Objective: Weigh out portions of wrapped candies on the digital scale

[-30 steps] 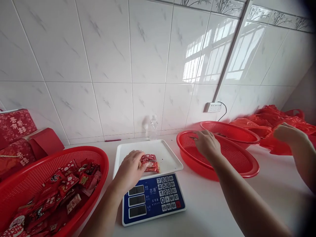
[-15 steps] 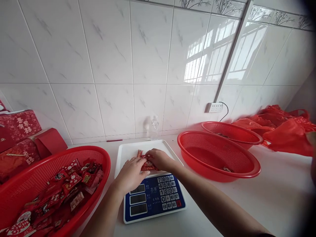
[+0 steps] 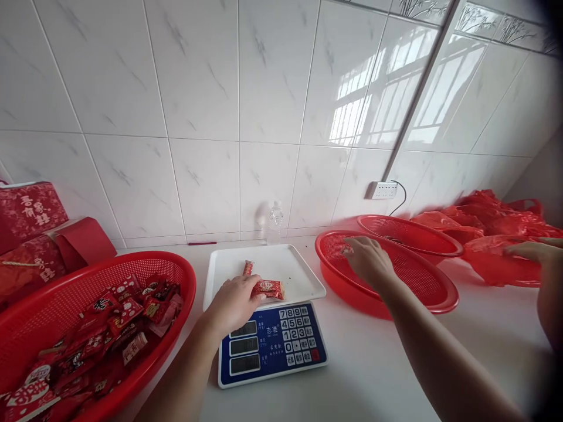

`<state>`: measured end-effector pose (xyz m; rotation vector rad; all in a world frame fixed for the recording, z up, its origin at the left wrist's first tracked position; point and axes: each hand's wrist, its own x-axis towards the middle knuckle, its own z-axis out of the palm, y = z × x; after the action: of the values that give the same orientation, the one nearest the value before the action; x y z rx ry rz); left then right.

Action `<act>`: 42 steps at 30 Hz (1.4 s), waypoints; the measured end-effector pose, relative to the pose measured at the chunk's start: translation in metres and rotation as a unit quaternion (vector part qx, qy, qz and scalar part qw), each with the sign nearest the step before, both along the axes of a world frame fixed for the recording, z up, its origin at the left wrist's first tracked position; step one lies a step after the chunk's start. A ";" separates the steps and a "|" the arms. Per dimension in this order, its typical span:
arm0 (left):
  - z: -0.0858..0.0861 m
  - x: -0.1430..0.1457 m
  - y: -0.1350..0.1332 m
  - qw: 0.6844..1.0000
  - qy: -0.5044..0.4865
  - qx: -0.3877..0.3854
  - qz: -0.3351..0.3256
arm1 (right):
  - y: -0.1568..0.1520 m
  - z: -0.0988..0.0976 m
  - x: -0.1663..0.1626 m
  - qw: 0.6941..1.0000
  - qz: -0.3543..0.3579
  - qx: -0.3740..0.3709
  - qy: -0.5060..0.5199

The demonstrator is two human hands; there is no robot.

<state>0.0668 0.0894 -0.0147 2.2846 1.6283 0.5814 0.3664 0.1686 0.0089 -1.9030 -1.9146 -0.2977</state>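
Note:
My left hand [image 3: 235, 302] is closed round a few red-wrapped candy sticks [image 3: 269, 286] on the white tray [image 3: 294, 258] of a digital scale [image 3: 272, 346]. Its fingers hide the left ends of the sticks. Another red candy stick [image 3: 248, 268] pokes out just beyond the fingertips. My right hand [image 3: 369, 261] is over the left side of a red mesh basket [image 3: 446, 293], fingers bent together. Something small and pale shows at its fingertips, too small to name.
At left, a red basket [image 3: 182, 269] holds many wrapped sweets [image 3: 127, 316], with red gift boxes [image 3: 30, 211] behind. A clear bottle [image 3: 275, 220] stands by the wall. Behind the right basket is another red basket [image 3: 440, 243]. Another person's hand [image 3: 539, 252] touches red plastic bags [image 3: 492, 252].
My right hand has left the scale tray and moved right, over the red basket. My left hand stays with the candy sticks. Another person's hand has come in at the right.

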 end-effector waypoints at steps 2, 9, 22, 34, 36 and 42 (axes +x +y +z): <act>-0.003 -0.001 0.002 1.000 -0.017 -0.003 0.007 | -0.007 -0.011 -0.013 0.995 0.094 -0.032 0.026; -0.009 -0.006 0.007 0.999 -0.042 -0.011 0.004 | -0.039 -0.023 -0.109 0.896 0.412 -0.154 0.058; -0.005 -0.004 0.007 0.999 -0.029 -0.018 0.028 | -0.024 0.002 -0.083 0.981 0.167 -0.084 -0.052; -0.018 -0.009 0.023 0.993 -0.107 0.036 0.035 | -0.034 -0.013 -0.051 0.969 0.242 -0.054 0.014; -0.018 -0.009 0.024 0.987 -0.127 0.085 0.042 | -0.038 -0.017 -0.074 0.948 0.311 -0.059 0.033; -0.009 -0.007 0.025 0.953 -0.240 0.172 0.070 | -0.031 -0.020 -0.126 0.913 0.372 -0.052 0.159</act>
<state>0.0595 0.1148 -0.0242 2.0160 1.5336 1.4286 0.2406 0.1377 -0.0115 -1.0510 -2.2640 0.3331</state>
